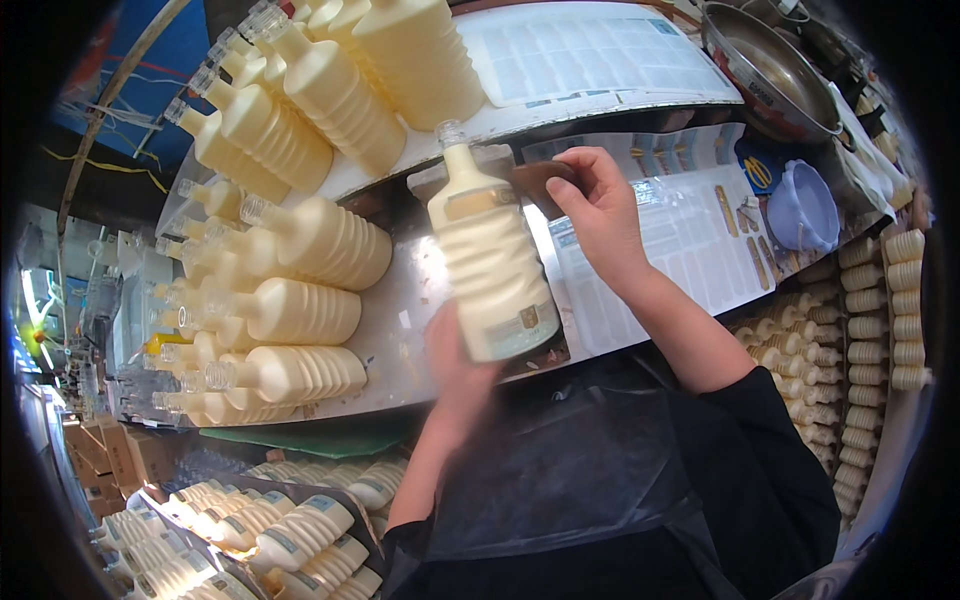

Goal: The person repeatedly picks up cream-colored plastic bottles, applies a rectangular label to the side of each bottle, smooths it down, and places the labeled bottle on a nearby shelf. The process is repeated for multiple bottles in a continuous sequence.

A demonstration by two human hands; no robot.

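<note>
A cream ribbed glass bottle (492,265) with a clear neck and clear base lies tilted in front of me. It has a tan label band near its shoulder and a small label near its base. My left hand (455,355), smeared by motion, is at the bottle's lower left side; its fingers cannot be made out. My right hand (605,205) pinches a flat brown piece (543,185) between thumb and fingers, beside the bottle's shoulder. Under the bottle's neck is a greyish padded rest (430,182).
Cream bottles (310,310) crowd the table's left side and more stand (415,60) at the back. Label sheets (660,250) lie right, with brown strips (726,210) on them. A lilac bucket (803,207) and metal pan (770,70) are beyond. Racked bottles (300,530) fill the lower left.
</note>
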